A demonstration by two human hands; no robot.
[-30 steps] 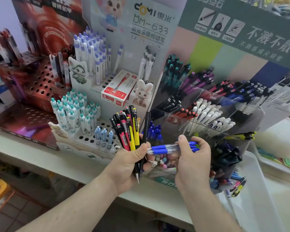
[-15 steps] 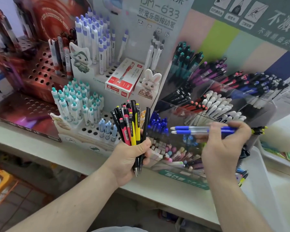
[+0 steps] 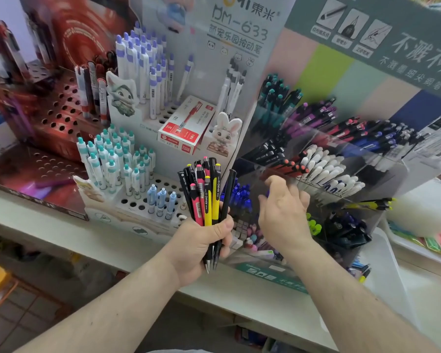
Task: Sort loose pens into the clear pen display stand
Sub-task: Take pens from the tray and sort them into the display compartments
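Observation:
My left hand (image 3: 201,245) grips a bundle of loose pens (image 3: 206,194), black, pink and yellow, held upright in front of the shelf. The clear pen display stand (image 3: 387,184) rises in tiers to the right, its compartments holding pens grouped by colour. My right hand (image 3: 283,215) reaches into its lower left part, beside the compartment of blue pens (image 3: 239,197). Its fingers are curled and I see it from the back. A sliver of blue shows by the thumb; whether it holds the two blue pens is hidden.
A white cardboard stand (image 3: 138,205) with upright teal and blue pens is left of my left hand, with a red pen box (image 3: 186,126) on it. A red perforated display (image 3: 56,115) sits further left. White pens (image 3: 323,169) and small erasers (image 3: 247,233) fill compartments near my right hand.
My right hand has swung from the right side of the stand, where it held two blue pens level, back left and down to the blue pen compartment. The pens no longer show. My left hand has stayed put.

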